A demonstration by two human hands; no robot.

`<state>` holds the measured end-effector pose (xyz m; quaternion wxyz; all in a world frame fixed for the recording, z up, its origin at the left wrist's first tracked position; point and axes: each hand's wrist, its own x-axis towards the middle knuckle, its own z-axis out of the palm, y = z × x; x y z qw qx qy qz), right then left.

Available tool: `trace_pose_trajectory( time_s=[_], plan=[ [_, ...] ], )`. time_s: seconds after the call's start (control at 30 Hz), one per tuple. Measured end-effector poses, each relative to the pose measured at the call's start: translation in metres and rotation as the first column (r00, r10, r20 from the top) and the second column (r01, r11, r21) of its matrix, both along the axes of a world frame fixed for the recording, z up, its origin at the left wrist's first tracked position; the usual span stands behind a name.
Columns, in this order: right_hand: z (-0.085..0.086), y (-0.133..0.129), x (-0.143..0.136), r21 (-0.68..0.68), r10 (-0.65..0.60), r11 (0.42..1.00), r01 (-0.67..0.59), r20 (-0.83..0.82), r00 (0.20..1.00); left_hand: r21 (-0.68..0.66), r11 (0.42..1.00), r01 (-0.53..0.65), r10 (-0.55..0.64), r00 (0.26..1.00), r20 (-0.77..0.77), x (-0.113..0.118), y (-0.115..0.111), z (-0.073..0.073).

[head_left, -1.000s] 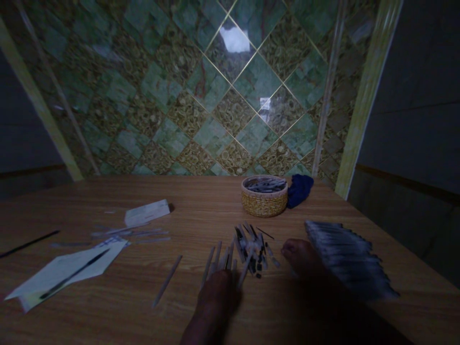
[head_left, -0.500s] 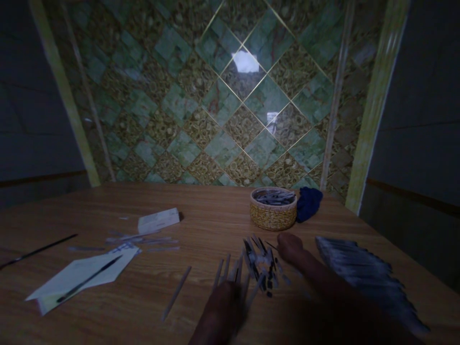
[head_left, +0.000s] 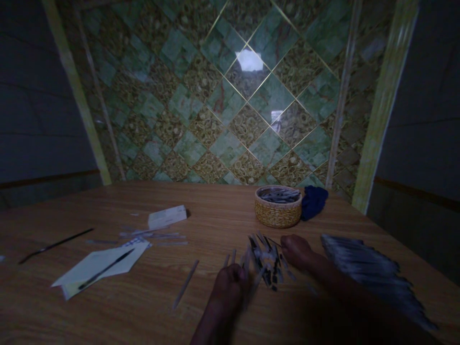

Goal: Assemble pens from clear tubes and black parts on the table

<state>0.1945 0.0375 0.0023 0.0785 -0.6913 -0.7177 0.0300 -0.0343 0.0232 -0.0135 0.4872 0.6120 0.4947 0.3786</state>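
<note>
My left hand [head_left: 228, 282] is closed in a pinch low on the table, among slim grey pen-like tubes; what is between its fingers is hidden. My right hand [head_left: 294, 250] is closed on a thin dark stick [head_left: 273, 241] that sticks out to the left. Between both hands lies a loose pile of pen parts [head_left: 268, 263], with pale tubes and short black pieces. One grey tube [head_left: 186, 283] lies alone left of my left hand. Beyond my right hand stands a woven basket [head_left: 278, 214] full of grey tubes.
A row of dark pens [head_left: 373, 278] is laid out at the right. A blue cloth [head_left: 314, 202] touches the basket. At the left are a paper sheet [head_left: 97, 263] with a pen [head_left: 107, 269] on it, pale strips [head_left: 161, 235], a white box [head_left: 167, 217] and a black rod [head_left: 56, 246].
The view has shifted, so the table things sit slightly further right. My left hand has moved up a little and its fingers now show curled. My right hand stays by the pile with the thin stick.
</note>
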Motion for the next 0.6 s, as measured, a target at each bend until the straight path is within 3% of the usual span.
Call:
trace_pose_trajectory(
  time_s=[0.07, 0.13, 0.2, 0.37, 0.6],
  plan=[
    [0.011, -0.015, 0.003, 0.053, 0.092, 0.994, -0.093, 0.017, 0.996, 0.047, 0.998, 0.031, -0.032, 0.999, 0.021, 0.003, -0.004, 0.006],
    [0.026, -0.031, 0.008, 0.153, 0.227, 0.96, -0.236, 0.077, 0.971, 0.105, 0.993, 0.053, -0.058, 0.998, 0.04, 0.007, -0.007, 0.01],
    [0.041, -0.046, 0.014, 0.22, 0.286, 0.922, -0.319, 0.171, 0.943, 0.161, 0.986, 0.054, -0.061, 0.997, 0.044, 0.011, -0.008, 0.01],
    [0.07, -0.071, 0.026, 0.184, 0.319, 0.896, -0.404, 0.364, 0.875, 0.269, 0.961, 0.056, -0.064, 0.998, 0.023, 0.016, -0.008, 0.005],
    [0.082, -0.083, 0.028, 0.151, 0.315, 0.89, -0.43, 0.478, 0.82, 0.266, 0.961, 0.081, -0.075, 0.997, -0.034, 0.017, -0.006, -0.001]
  ],
)
